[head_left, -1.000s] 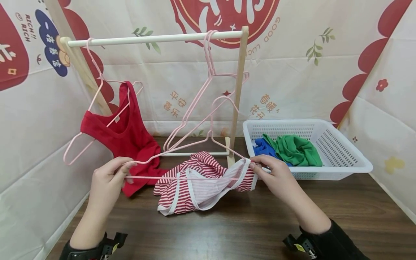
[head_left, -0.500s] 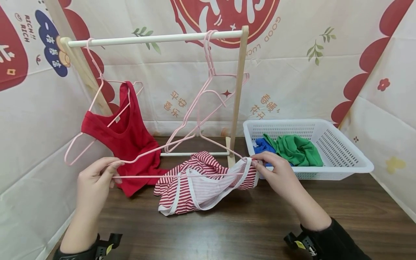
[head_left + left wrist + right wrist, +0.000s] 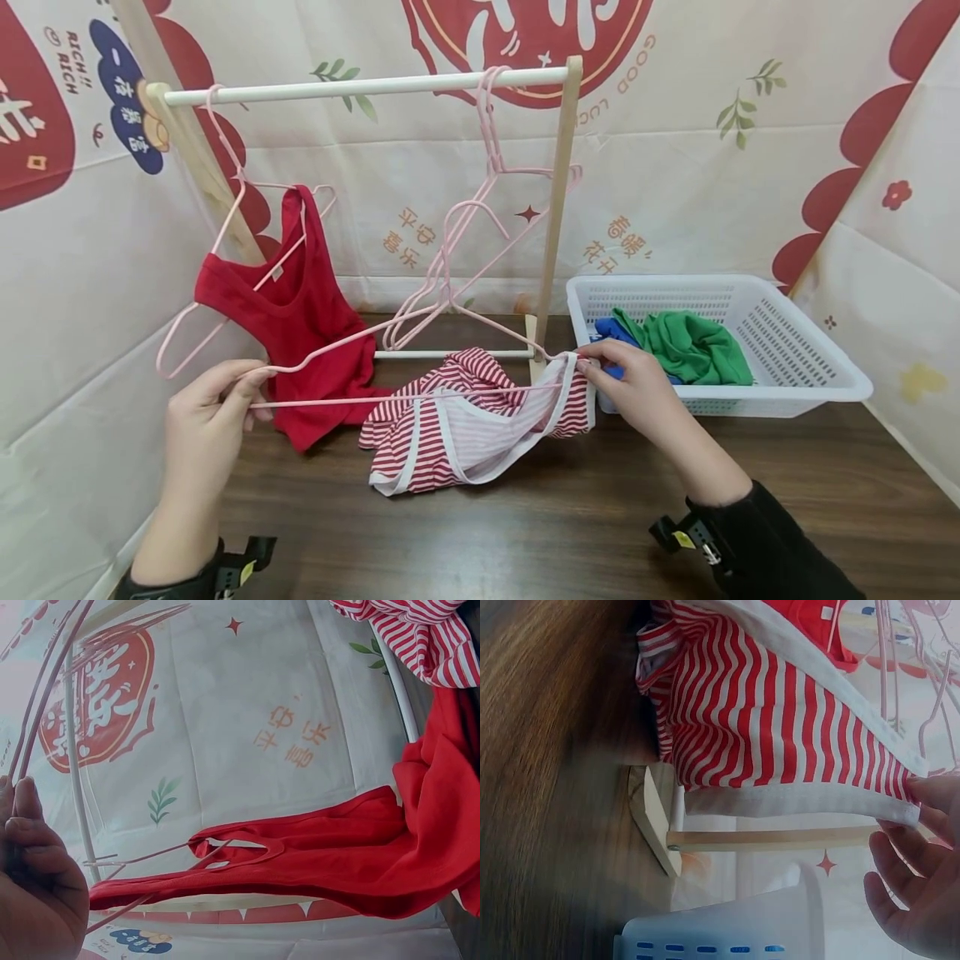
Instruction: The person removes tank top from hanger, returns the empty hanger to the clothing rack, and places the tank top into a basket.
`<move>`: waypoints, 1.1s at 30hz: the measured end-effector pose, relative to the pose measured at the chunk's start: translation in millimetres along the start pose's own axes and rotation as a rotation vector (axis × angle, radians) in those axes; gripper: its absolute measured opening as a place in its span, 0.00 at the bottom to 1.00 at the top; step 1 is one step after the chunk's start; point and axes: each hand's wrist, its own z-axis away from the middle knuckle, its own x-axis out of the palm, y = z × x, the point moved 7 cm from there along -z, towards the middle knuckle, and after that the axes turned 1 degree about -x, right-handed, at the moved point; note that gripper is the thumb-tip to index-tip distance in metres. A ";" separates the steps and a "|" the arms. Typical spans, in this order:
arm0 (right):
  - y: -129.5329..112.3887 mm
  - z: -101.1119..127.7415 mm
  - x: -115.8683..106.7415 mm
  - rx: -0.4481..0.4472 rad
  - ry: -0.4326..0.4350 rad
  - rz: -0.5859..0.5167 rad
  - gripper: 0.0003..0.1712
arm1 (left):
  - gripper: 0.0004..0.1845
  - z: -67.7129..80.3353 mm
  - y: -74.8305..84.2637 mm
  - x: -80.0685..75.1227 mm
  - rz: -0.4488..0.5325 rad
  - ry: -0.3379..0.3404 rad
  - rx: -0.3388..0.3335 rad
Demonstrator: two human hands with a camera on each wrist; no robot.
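On the left cloth wall (image 3: 82, 275) "RICH!!" stands above "RICH"; the back cloth (image 3: 367, 192) carries "GOOD" around a red emblem (image 3: 528, 50) and, legible from the left wrist, "平安喜乐". A white label (image 3: 278, 272) inside the red top (image 3: 300, 329) is too small to read. The left hand's grip (image 3: 204, 425) is closed on one end of a pink hanger (image 3: 330, 402); the hanger's other end reaches the strap of the striped top (image 3: 480, 433). There the right hand's grip (image 3: 633, 375) pinches the strap, thumb and fingertips together; whether it also catches the hanger cannot be told. The striped top sags over the middle of the bench (image 3: 465, 550). The red top hangs toward the bench's far left corner, and a white basket (image 3: 813, 392) holding green cloth (image 3: 697, 346) and blue cloth (image 3: 611, 327) stands by the far right corner.
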 end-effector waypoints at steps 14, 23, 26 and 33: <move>10.1 -5.6 6.9 -0.014 -0.042 0.184 0.11 | 0.07 -2.4 6.5 -9.1 -0.052 0.030 0.107; 17.1 -5.9 12.4 0.011 -0.062 0.242 0.11 | 0.04 1.4 14.9 -15.2 -0.029 0.056 0.261; 19.1 -6.4 15.4 0.009 -0.069 0.256 0.10 | 0.05 3.8 17.1 -16.6 -0.028 0.075 0.296; 16.1 -5.8 20.5 -0.037 -0.043 0.258 0.09 | 0.05 7.1 18.6 -22.7 0.041 0.129 0.327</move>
